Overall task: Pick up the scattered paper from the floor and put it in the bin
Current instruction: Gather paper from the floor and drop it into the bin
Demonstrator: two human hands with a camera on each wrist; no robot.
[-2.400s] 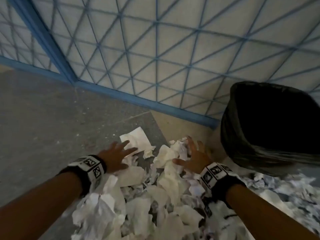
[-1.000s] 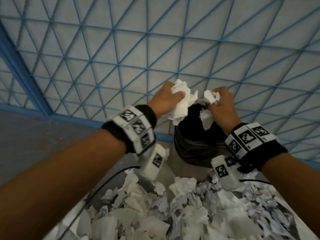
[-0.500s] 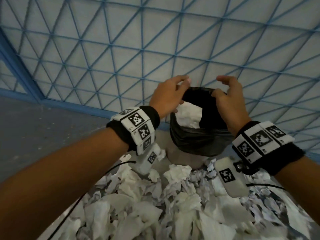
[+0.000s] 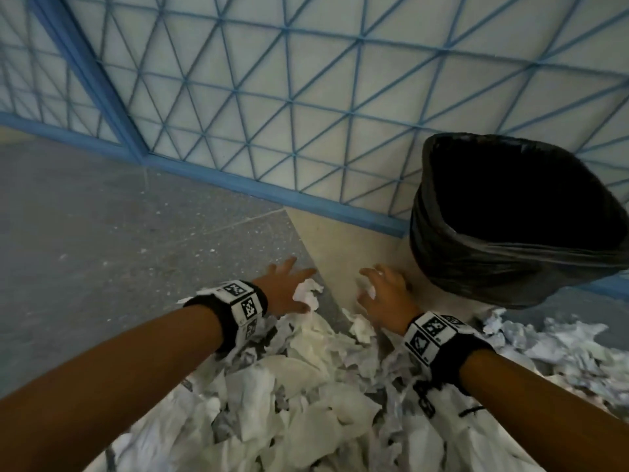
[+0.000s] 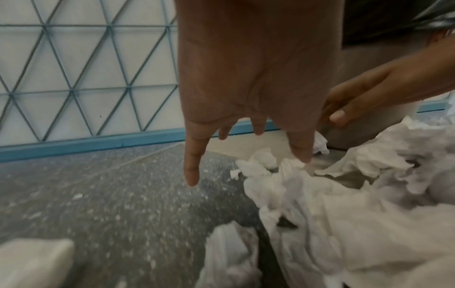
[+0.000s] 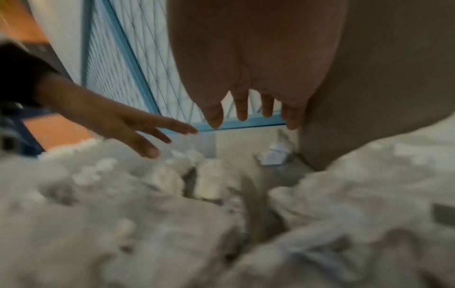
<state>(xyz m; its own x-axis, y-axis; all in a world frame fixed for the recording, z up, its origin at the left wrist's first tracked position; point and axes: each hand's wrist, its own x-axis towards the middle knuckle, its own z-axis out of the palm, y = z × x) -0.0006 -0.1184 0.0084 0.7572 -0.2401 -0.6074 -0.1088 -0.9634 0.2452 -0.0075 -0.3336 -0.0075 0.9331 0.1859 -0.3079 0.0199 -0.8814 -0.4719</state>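
Observation:
A heap of crumpled white paper (image 4: 306, 386) covers the floor in front of me. A bin (image 4: 517, 216) lined with a black bag stands at the right, against the wall. My left hand (image 4: 286, 287) hovers with fingers spread over the far edge of the heap, above a small crumpled piece (image 4: 306, 292). My right hand (image 4: 384, 291) reaches down beside the bin's base, fingers spread and holding nothing. In the left wrist view the left hand (image 5: 246, 155) points straight fingers at the paper (image 5: 344, 204). The right wrist view shows the right hand (image 6: 251, 115) empty above blurred paper (image 6: 147, 214).
A wall panel with a blue triangular grid (image 4: 306, 97) and a blue skirting runs behind the heap and bin. Grey speckled floor (image 4: 102, 250) lies bare to the left. More paper (image 4: 561, 342) spreads to the right below the bin.
Both hands held paper over the bin, let it fall in, and have since dropped from the bin's mouth to the far edge of the heap on the floor, empty.

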